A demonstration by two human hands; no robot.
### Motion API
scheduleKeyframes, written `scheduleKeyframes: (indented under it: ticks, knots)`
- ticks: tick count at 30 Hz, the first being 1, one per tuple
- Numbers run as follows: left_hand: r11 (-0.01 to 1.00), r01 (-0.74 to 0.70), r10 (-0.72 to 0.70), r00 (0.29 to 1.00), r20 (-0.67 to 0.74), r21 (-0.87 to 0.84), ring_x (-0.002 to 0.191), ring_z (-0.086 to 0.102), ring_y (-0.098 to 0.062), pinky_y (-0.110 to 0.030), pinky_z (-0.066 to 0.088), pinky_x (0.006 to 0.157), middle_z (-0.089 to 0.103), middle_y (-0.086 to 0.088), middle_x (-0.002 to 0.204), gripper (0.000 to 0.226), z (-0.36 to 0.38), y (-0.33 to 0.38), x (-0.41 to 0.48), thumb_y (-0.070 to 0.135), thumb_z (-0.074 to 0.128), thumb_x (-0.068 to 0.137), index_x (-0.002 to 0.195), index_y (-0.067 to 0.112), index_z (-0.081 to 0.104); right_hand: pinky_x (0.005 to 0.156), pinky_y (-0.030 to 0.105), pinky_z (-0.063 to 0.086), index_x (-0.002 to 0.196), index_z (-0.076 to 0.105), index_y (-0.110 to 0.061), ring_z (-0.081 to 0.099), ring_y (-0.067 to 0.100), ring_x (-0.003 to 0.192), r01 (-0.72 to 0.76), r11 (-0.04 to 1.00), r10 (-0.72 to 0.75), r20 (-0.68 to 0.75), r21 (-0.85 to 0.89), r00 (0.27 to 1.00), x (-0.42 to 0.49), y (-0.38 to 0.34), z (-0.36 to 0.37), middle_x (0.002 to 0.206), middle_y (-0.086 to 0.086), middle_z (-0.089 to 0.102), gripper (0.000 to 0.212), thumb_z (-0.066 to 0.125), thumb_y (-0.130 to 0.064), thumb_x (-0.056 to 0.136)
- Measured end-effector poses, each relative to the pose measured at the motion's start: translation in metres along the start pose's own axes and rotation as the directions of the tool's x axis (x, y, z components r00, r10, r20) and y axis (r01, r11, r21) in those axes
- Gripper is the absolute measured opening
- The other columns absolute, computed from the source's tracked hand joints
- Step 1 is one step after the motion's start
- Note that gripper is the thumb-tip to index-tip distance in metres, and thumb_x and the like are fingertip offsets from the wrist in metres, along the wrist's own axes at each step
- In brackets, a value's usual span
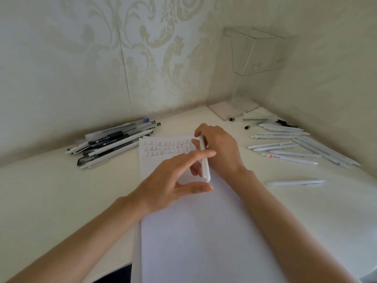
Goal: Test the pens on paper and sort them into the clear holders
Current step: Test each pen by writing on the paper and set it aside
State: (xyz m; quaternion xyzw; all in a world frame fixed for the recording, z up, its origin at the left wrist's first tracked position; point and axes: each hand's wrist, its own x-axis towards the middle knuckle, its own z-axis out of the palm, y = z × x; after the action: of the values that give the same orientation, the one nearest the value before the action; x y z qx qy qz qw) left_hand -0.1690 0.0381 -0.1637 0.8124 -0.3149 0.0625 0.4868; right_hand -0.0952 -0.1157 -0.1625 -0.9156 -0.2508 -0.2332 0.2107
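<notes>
Right hand [222,148] grips the white pen [204,160] above the paper [204,231], barrel running fore-and-aft, its near end jutting back past the fingers; left hand [173,180] open, thumb and forefinger spread, just beside that end, likely next to work it.

White pen [204,160] tilted above paper [204,242] w/ marks (3 rows).

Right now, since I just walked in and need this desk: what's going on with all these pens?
A person is testing pens. The right hand grips a white pen over the paper, already marked along its top. The left hand, open, reaches toward it. Mixed pens lie left, white pens right.
</notes>
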Motion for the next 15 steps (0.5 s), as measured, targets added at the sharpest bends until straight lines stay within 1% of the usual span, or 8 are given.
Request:
scheduleKeyframes:
  ticks: [2,3,5,6,7,9,12,15]
  knots:
    - [0.999,-0.034,0.034,0.999,-0.011,0.023,0.093,0.056,-0.007,-0.013,0.044,0.073,0.059,0.014,0.096,0.045,0.001,-0.002,0.001,0.052,0.057,0.081,0.12,0.03,0.055,0.059,0.04,0.047,0.1,0.061,-0.009,0.054,0.021,0.077,-0.014,0.998,0.012,0.03,0.058,0.999,-0.002,-0.002,0.001,0.079,0.002,0.061,0.013,0.062,-0.014,0.088]
    - [0.999,-0.035,0.035,0.999,-0.019,0.021,0.093,0.058,-0.007,-0.016,0.044,0.078,0.06,0.013,0.097,0.044,0.0,-0.004,0.001,0.052,0.056,0.082,0.117,0.025,0.059,0.065,0.04,0.048,0.103,0.062,-0.009,0.055,0.021,0.081,-0.044,0.993,0.039,0.047,0.111,0.998,-0.003,-0.002,0.0,0.084,0.003,0.064,0.016,0.062,-0.012,0.088]
    - [0.999,-0.028,0.028,0.999,-0.016,0.025,0.093,0.059,-0.009,-0.02,0.044,0.084,0.062,0.008,0.097,0.044,0.0,-0.007,0.001,0.05,0.055,0.083,0.116,0.021,0.061,0.074,0.028,0.047,0.11,0.063,-0.011,0.055,0.017,0.085,-0.127,0.962,0.111,0.077,0.242,0.991,-0.004,-0.001,-0.004,0.094,0.002,0.066,0.024,0.062,-0.008,0.086]
    - [0.997,-0.045,0.045,0.999,-0.003,0.059,0.093,0.058,-0.009,-0.021,0.044,0.084,0.062,0.005,0.096,0.043,0.001,-0.007,0.001,0.049,0.054,0.085,0.117,0.02,0.06,0.075,0.02,0.044,0.112,0.063,-0.011,0.055,0.015,0.086,-0.16,0.943,0.141,0.084,0.292,0.986,-0.006,0.0,-0.007,0.097,0.002,0.066,0.027,0.061,-0.005,0.085]
    - [0.991,-0.08,0.079,0.997,0.012,0.112,0.092,0.057,-0.008,-0.02,0.043,0.084,0.061,0.003,0.095,0.041,0.002,-0.006,0.001,0.047,0.051,0.087,0.117,0.02,0.058,0.074,0.013,0.041,0.113,0.063,-0.011,0.055,0.013,0.086,-0.177,0.934,0.16,0.081,0.309,0.984,-0.009,0.001,-0.01,0.098,0.001,0.066,0.03,0.06,-0.003,0.085]
    - [0.965,-0.152,0.145,0.988,0.052,0.214,0.09,0.053,-0.004,-0.014,0.04,0.083,0.059,0.003,0.095,0.038,0.005,-0.002,0.001,0.046,0.044,0.092,0.119,0.021,0.053,0.072,0.009,0.039,0.113,0.064,-0.011,0.055,0.012,0.085,-0.189,0.938,0.183,0.047,0.292,0.982,-0.017,0.003,-0.017,0.098,0.001,0.066,0.031,0.058,0.0,0.084]
    - [0.949,-0.187,0.16,0.979,0.124,0.253,0.093,0.05,-0.003,-0.009,0.037,0.084,0.058,0.005,0.098,0.038,0.01,0.006,-0.001,0.048,0.037,0.093,0.121,0.024,0.049,0.076,0.02,0.045,0.112,0.065,-0.01,0.057,0.015,0.084,-0.168,0.959,0.163,0.039,0.228,0.986,-0.033,0.005,-0.032,0.097,0.003,0.067,0.031,0.059,0.001,0.083]
    - [0.954,-0.189,0.132,0.962,0.241,0.232,0.099,0.05,0.002,-0.014,0.041,0.085,0.056,0.011,0.106,0.046,0.023,0.026,0.002,0.058,0.038,0.088,0.126,0.032,0.038,0.077,0.032,0.047,0.11,0.065,-0.007,0.058,0.021,0.086,-0.17,0.98,0.167,0.035,0.107,0.985,-0.054,0.015,-0.061,0.094,0.007,0.067,0.027,0.059,0.0,0.085]
